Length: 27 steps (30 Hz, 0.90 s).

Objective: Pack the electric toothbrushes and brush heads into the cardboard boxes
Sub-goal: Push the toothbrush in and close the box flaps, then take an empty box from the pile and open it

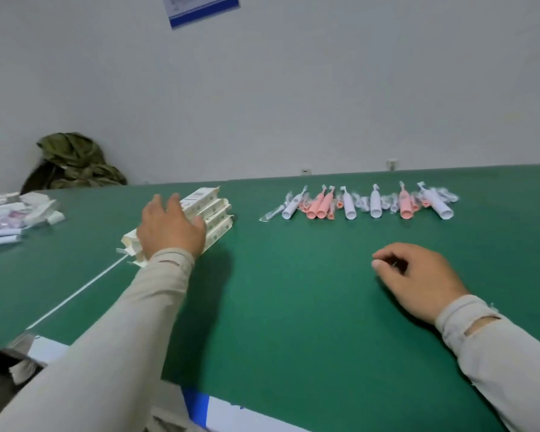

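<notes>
bare green table (293,291), toothbrush row (359,202) beyond

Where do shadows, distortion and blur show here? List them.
Head view: soft shadows fall on the green table right of the left hand and under the right hand; wide-angle distortion bows the table's far edge; the toothbrushes look slightly soft.
</notes>
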### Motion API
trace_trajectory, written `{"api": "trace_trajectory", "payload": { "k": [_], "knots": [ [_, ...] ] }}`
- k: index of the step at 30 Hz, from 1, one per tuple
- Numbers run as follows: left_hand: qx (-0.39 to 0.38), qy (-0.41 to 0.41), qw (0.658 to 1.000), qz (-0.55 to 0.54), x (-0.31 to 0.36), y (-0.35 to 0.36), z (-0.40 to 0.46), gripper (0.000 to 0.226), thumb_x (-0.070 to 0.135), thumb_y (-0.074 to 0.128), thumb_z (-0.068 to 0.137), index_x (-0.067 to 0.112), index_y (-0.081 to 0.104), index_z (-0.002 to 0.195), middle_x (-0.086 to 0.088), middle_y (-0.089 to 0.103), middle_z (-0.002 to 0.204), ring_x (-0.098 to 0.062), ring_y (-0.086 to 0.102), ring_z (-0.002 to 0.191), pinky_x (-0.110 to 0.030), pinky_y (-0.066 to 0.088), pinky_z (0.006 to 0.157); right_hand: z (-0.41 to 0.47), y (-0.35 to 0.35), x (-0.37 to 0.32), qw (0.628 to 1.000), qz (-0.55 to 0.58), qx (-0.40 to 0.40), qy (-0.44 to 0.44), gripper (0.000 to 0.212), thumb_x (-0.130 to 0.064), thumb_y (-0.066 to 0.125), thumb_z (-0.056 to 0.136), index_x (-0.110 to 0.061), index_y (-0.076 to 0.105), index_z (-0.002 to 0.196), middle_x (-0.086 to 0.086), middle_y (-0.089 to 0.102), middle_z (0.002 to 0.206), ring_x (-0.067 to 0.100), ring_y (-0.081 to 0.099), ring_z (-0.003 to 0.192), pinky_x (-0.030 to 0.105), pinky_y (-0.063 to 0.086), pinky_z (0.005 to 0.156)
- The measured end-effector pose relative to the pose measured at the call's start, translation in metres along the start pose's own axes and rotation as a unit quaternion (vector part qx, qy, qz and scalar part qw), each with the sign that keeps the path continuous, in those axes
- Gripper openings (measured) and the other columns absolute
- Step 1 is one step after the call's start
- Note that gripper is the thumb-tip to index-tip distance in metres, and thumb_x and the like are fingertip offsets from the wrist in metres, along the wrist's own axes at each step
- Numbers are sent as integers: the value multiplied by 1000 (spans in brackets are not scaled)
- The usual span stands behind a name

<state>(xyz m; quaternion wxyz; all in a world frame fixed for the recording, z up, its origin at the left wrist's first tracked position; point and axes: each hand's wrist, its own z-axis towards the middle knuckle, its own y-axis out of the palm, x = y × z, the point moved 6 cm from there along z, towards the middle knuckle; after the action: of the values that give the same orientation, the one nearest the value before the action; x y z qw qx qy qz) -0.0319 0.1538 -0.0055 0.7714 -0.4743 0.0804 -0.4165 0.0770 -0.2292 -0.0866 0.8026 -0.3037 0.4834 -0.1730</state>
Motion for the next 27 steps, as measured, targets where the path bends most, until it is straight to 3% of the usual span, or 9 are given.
{"api": "trace_trajectory", "payload": {
  "k": [4, 7, 11, 13, 17, 20, 24, 25, 27],
  "knots": [
    [-94, -71, 984, 135, -32, 11, 30, 61, 57, 49, 90, 14, 48, 134, -17, 57, 134, -36, 52, 124, -46, 42, 103, 0, 0, -3, 1000, 20, 10, -4, 12, -28, 68, 88, -37, 65, 80, -17, 66, 80, 1, 60, 75, 24, 47, 72],
    [-81, -69, 985, 136, -36, 18, 32, 53, 52, 53, 91, 11, 51, 126, -18, 60, 123, -37, 58, 113, -46, 44, 94, -1, -1, -3, 999, 29, 14, -4, 12, -28, 67, 89, -37, 64, 81, -18, 64, 79, 0, 60, 76, 24, 47, 72],
    [-43, -61, 997, 3, -27, 11, 30, 52, 39, 67, 86, 8, 55, 125, -23, 59, 121, -44, 55, 113, -50, 45, 94, -1, -7, 2, 999, 40, 34, -2, 12, -28, 67, 88, -37, 64, 80, -18, 64, 80, -1, 60, 77, 24, 48, 75],
    [-12, -53, 992, -117, -10, 1, 22, 55, 36, 73, 83, 6, 57, 126, -24, 58, 124, -43, 53, 117, -49, 44, 100, -1, -9, 2, 997, 56, 52, -7, 13, -27, 67, 89, -37, 64, 82, -20, 64, 80, -4, 59, 76, 15, 44, 72],
    [-14, 34, 919, -391, 78, -16, -33, 45, 33, 81, 78, 20, 57, 114, -3, 62, 115, -15, 60, 105, -28, 47, 94, 2, -9, 3, 979, 186, 80, 26, 8, -25, 68, 90, -33, 67, 86, -15, 67, 80, -8, 60, 72, 4, 42, 66],
    [-75, 138, 862, -481, 167, -9, -102, 37, 26, 84, 77, 30, 54, 98, 17, 59, 96, 14, 56, 87, -3, 40, 77, 4, -3, 6, 926, 361, 49, 97, 7, -32, 62, 97, -26, 66, 96, -3, 73, 87, 5, 70, 74, 25, 54, 67],
    [-180, 250, 846, -435, 251, 20, -176, 44, 25, 76, 82, 20, 57, 121, 2, 56, 119, -18, 51, 116, -28, 40, 101, 9, -11, 19, 873, 457, 80, 153, 25, -30, 52, 102, -14, 65, 116, 8, 75, 107, 27, 72, 99, 45, 57, 89],
    [-190, 266, 842, -429, 260, 24, -184, 48, 24, 75, 82, 19, 55, 126, 2, 54, 121, -18, 49, 117, -27, 39, 103, 10, -17, 24, 866, 462, 106, 161, 24, -25, 50, 103, -13, 65, 118, 8, 75, 108, 27, 72, 100, 46, 56, 92],
    [-248, 252, 785, -508, 267, 30, -189, 52, 22, 73, 81, 20, 53, 128, 5, 56, 120, -8, 53, 114, -22, 42, 101, 11, -26, 34, 845, 485, 134, 182, 23, -19, 47, 103, -12, 66, 114, 8, 75, 107, 28, 73, 98, 49, 56, 93]
  ]
}}
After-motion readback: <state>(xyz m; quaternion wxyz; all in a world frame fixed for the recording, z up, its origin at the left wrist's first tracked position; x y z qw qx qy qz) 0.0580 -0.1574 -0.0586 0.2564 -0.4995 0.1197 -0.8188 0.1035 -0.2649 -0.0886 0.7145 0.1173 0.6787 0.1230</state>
